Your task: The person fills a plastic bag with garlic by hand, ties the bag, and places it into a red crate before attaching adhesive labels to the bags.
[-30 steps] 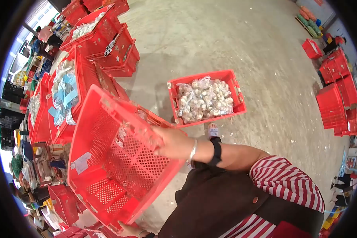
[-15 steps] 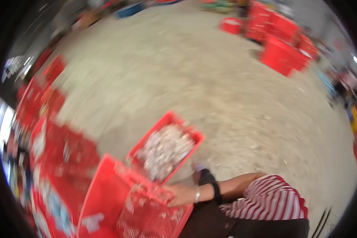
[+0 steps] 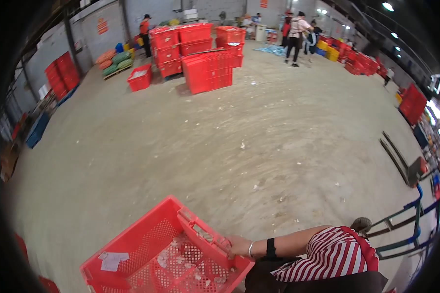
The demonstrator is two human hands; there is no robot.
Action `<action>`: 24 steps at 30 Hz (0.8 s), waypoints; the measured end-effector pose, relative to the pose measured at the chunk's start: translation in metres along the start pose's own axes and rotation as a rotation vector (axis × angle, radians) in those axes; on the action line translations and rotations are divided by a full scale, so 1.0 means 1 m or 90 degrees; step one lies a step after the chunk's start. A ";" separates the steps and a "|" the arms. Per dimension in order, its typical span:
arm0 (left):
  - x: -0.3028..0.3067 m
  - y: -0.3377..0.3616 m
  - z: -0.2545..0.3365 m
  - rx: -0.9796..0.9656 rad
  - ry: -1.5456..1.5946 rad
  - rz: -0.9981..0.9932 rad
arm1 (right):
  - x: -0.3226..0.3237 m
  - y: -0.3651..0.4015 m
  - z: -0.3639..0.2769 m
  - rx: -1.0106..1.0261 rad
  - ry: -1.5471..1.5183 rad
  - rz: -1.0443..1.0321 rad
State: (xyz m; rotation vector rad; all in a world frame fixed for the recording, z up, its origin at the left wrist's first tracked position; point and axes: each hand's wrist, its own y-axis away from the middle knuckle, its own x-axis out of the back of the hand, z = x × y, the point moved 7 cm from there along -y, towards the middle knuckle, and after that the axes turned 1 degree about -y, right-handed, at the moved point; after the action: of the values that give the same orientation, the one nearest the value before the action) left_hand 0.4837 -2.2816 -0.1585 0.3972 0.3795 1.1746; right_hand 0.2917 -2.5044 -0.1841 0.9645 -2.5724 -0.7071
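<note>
From far off, I see that my view has swung round since the last look: the red crate full of bagged white things is gone from sight, and now I see a big bare floor (image 3: 220, 156), stacks of red crates (image 3: 208, 73) at the back and a blue cart frame (image 3: 418, 215) on the right. The held crate (image 3: 146, 234) is still low in my view, left of the middle, just by the dark apron (image 3: 322, 285). Its open top looks up at me, and it sits at a slant. Its long way runs from the end with the handle hole down to the left, and the bottom of my view cuts it off. My right hand (image 3: 238, 246) is closed on the rim of that handle end (a shiny bangle (image 3: 251, 249) is on the wrist). I can't see my left hand, so I can't tell what it does. White bits (image 3: 176, 254) lie inside the crate, and a pale paper (image 3: 113, 261) is on its wall.
</note>
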 end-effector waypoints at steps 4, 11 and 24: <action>-0.016 -0.027 0.002 0.036 0.000 -0.030 | 0.051 -0.006 -0.043 -0.018 0.158 0.063; 0.026 -0.055 -0.004 0.081 0.053 0.052 | 0.057 -0.060 -0.064 0.010 0.305 0.044; 0.014 0.063 -0.156 0.150 0.390 0.078 | -0.150 -0.256 -0.223 0.605 0.779 -0.075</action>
State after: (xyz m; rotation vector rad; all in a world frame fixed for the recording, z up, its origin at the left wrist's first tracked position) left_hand 0.3627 -2.2317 -0.2644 0.2569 1.0433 1.3658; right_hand 0.6334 -2.6458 -0.1533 1.2099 -1.5932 0.9568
